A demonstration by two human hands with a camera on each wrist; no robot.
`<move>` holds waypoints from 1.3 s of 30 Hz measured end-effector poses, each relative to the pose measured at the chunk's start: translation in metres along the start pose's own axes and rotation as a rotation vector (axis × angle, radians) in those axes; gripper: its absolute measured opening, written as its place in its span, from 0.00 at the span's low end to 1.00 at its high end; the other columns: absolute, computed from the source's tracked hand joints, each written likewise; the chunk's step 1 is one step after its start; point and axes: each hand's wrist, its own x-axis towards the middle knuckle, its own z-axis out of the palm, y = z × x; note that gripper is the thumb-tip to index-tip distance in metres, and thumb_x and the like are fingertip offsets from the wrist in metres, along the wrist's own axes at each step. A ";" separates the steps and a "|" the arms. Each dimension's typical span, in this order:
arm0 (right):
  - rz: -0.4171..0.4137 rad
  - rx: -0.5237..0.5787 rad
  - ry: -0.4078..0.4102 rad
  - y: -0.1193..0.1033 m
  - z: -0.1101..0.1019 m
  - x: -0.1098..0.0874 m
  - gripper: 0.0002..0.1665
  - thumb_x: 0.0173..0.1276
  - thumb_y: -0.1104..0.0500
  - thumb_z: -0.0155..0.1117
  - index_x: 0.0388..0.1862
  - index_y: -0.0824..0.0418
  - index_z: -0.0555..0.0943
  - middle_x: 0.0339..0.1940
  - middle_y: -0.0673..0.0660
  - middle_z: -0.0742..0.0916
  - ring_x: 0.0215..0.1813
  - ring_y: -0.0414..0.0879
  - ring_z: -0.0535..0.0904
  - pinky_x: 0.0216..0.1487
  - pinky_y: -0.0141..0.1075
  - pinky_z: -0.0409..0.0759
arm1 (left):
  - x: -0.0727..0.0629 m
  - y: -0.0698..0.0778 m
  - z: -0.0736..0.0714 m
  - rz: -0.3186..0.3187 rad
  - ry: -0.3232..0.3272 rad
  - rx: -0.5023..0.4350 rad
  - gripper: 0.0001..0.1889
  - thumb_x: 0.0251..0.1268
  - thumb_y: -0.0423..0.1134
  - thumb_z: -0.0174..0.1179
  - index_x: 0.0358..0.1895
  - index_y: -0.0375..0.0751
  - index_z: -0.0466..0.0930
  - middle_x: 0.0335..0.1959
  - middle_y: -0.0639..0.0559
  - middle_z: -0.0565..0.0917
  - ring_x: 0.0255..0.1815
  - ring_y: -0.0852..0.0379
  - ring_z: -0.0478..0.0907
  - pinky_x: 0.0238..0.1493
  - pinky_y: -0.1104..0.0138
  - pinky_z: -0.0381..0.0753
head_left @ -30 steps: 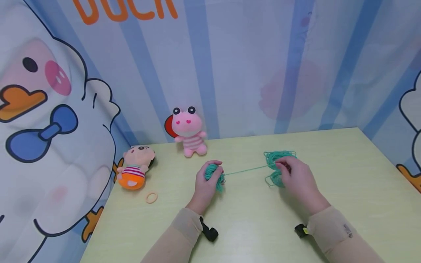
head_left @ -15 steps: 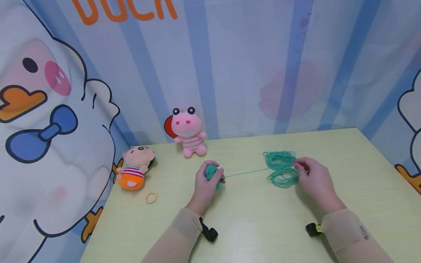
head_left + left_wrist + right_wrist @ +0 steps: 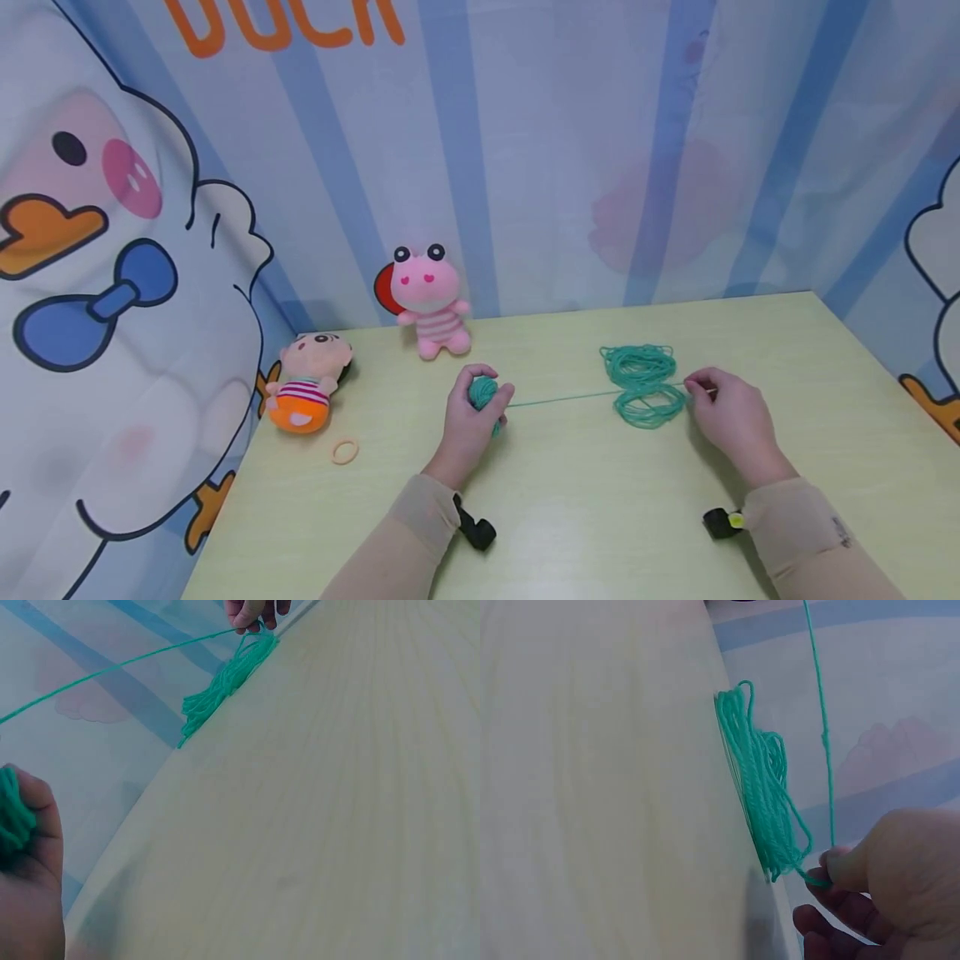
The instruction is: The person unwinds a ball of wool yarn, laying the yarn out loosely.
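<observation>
My left hand (image 3: pixel 467 429) grips a small wound bundle of green yarn (image 3: pixel 483 392), fingers curled round it; the left wrist view shows the same bundle (image 3: pixel 15 814) at its left edge. From there a single strand (image 3: pixel 562 399) runs taut to the right, above the loose yarn. My right hand (image 3: pixel 735 417) pinches that strand between thumb and fingertips, as the right wrist view shows at the thumb (image 3: pixel 851 866). Between the hands, on the table, lies a looped green yarn hank (image 3: pixel 641 367), narrow in the middle like a figure eight. The right hand is just right of it.
At the back left of the table (image 3: pixel 570 517) sits a pink plush toy (image 3: pixel 431 300). A plush doll (image 3: pixel 303 383) in orange shorts leans at the left edge, with a small wooden ring (image 3: pixel 345 452) near it. A printed cloth backdrop (image 3: pixel 555 167) stands behind.
My right hand has moved right from over the hank to beyond its right side, uncovering the loops. The strand stays stretched between the hands. My left hand has hardly moved.
</observation>
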 end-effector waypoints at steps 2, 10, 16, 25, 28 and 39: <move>-0.004 -0.013 -0.025 0.001 0.001 0.000 0.17 0.86 0.56 0.60 0.58 0.68 0.86 0.53 0.70 0.90 0.47 0.60 0.85 0.47 0.53 0.83 | 0.000 0.000 0.000 -0.012 0.003 -0.010 0.16 0.80 0.40 0.68 0.58 0.41 0.72 0.33 0.52 0.81 0.26 0.58 0.80 0.31 0.69 0.86; -0.009 -0.030 -0.068 0.002 0.008 0.000 0.17 0.84 0.56 0.63 0.56 0.68 0.89 0.53 0.70 0.90 0.50 0.61 0.86 0.51 0.58 0.85 | 0.000 0.004 0.003 -0.083 -0.005 -0.063 0.11 0.84 0.43 0.62 0.54 0.44 0.70 0.32 0.51 0.77 0.25 0.56 0.77 0.28 0.69 0.84; -0.038 0.001 -0.015 -0.010 0.012 -0.003 0.17 0.84 0.55 0.63 0.57 0.67 0.88 0.53 0.69 0.88 0.51 0.62 0.84 0.51 0.55 0.84 | 0.001 0.004 0.004 -0.097 -0.013 -0.049 0.12 0.85 0.44 0.62 0.55 0.44 0.70 0.34 0.52 0.77 0.28 0.55 0.78 0.32 0.68 0.85; -0.361 0.130 -0.041 -0.068 0.045 -0.014 0.17 0.83 0.56 0.67 0.63 0.63 0.87 0.61 0.62 0.91 0.61 0.62 0.89 0.62 0.61 0.89 | 0.001 0.003 0.004 -0.087 -0.018 -0.037 0.13 0.85 0.44 0.63 0.56 0.43 0.70 0.34 0.51 0.79 0.29 0.56 0.81 0.35 0.67 0.89; -0.397 0.147 -0.158 -0.093 0.063 -0.018 0.23 0.84 0.52 0.66 0.70 0.62 0.84 0.66 0.59 0.91 0.70 0.61 0.87 0.70 0.61 0.86 | 0.000 0.005 0.004 -0.089 -0.019 -0.029 0.14 0.84 0.44 0.64 0.57 0.43 0.70 0.35 0.51 0.80 0.30 0.56 0.82 0.36 0.67 0.90; -0.426 0.149 -0.325 -0.134 0.096 -0.023 0.17 0.84 0.54 0.67 0.62 0.60 0.90 0.58 0.55 0.94 0.64 0.55 0.91 0.68 0.54 0.89 | 0.002 -0.001 0.004 -0.024 -0.030 -0.037 0.18 0.83 0.40 0.65 0.63 0.36 0.71 0.43 0.46 0.84 0.29 0.56 0.83 0.34 0.68 0.89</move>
